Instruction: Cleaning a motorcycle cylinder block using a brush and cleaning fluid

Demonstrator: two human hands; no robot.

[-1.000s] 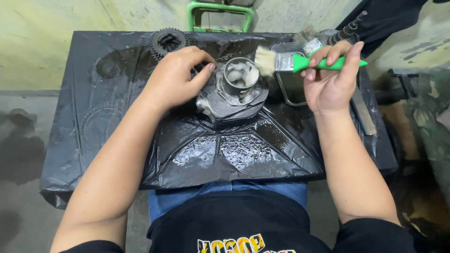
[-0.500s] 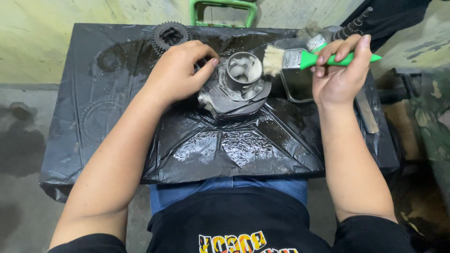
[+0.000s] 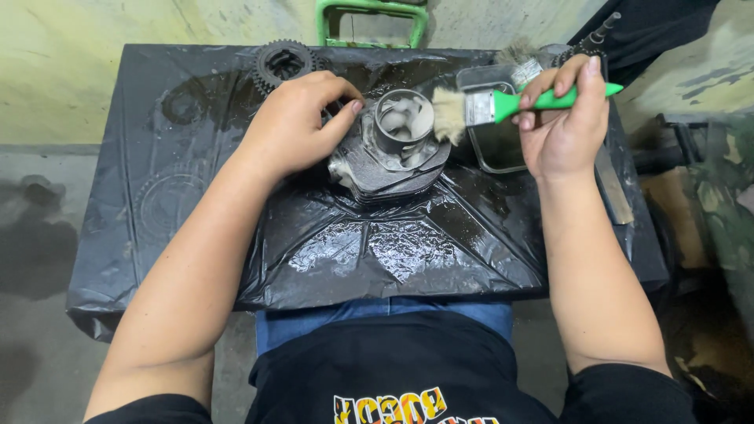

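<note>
Engine cylinder: the grey finned metal engine cylinder (image 3: 397, 153) sits in the middle of the table, a bit to the far side, with its round hole facing up.
Left hand: the left hand (image 3: 294, 126) is curled on the left side of the cylinder and holds it steady.
Right hand: the right hand (image 3: 561, 118) is closed around the green handle of a paintbrush (image 3: 503, 104).
Brush: its pale bristles sit just beside the right rim of the hole.
How far along: the cylinder looks wet and shiny inside, so some cleaning seems done; the fins look dark and greasy, so more seems left.
Tray: a small metal tray (image 3: 503, 145) lies just right of the cylinder.
Gear: a dark toothed gear (image 3: 281, 61) lies far left.
Table: wet black plastic sheet (image 3: 393, 243) covers it.
Room: pale stained wall (image 3: 94, 63), and a green metal frame (image 3: 373, 16) behind the table.
</note>
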